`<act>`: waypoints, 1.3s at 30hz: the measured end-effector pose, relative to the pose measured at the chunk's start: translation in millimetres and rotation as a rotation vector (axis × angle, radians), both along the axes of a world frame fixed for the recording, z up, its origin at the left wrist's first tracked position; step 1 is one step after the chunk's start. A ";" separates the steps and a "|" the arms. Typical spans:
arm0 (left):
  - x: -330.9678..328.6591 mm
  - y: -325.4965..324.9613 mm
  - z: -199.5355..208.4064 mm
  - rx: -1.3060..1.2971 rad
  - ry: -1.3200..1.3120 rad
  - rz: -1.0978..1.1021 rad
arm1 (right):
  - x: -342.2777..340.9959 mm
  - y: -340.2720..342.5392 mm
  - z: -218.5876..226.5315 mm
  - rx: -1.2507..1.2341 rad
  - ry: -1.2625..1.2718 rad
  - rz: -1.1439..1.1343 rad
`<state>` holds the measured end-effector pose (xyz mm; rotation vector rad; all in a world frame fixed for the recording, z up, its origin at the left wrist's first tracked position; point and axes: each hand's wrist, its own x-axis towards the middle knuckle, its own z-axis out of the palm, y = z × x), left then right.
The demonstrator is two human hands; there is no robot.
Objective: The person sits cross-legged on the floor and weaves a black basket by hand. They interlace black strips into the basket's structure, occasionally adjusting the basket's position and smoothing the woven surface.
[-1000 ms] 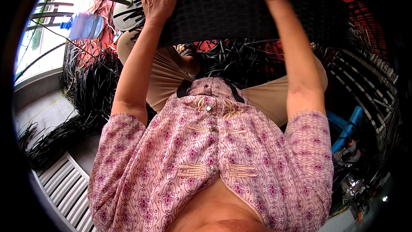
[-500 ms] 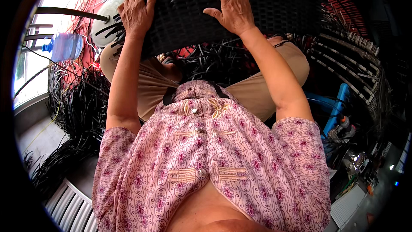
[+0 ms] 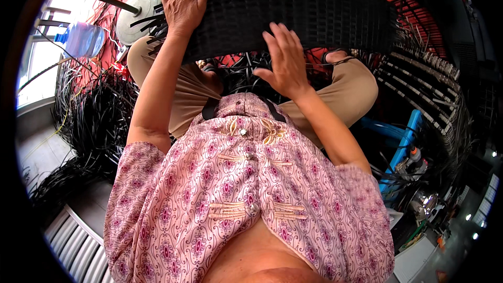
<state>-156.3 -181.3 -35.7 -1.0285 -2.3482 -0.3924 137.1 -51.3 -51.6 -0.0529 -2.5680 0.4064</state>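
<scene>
A long, curved black woven panel (image 3: 325,13) lies across in front of me, with loose strip ends sticking out at its left end. My left hand (image 3: 183,10) holds that left end, its fingers bent over the far edge and the thumb apart. My right hand (image 3: 288,65) is open, fingers slightly spread. Its fingertips overlap the panel's near edge from my view; whether they touch it I cannot tell. Loose black strips (image 3: 246,71) lie beneath the panel, between my crossed legs.
On the left are a round pale disc (image 3: 141,15), a clear blue bottle (image 3: 86,39) and a heap of black strips (image 3: 99,120). A blue plastic frame (image 3: 403,147), a spray bottle (image 3: 416,160) and a partly woven frame (image 3: 419,89) stand at the right. Red flooring (image 3: 230,63) shows below.
My right hand has moved from the panel's far edge back toward me to its near edge. My left hand stays at the left end. The whole view has shifted slightly.
</scene>
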 end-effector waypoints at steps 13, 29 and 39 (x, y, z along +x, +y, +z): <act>-11.3 -0.3 0.4 -0.064 -0.062 -0.060 | -127.9 -16.6 -5.0 0.080 0.027 -0.067; 15.2 -14.4 -14.0 0.162 0.028 -0.111 | -128.7 11.9 38.1 0.093 0.423 -0.134; 20.6 -3.3 2.4 -0.051 0.153 -0.043 | -174.5 44.1 19.3 0.230 -0.098 -0.292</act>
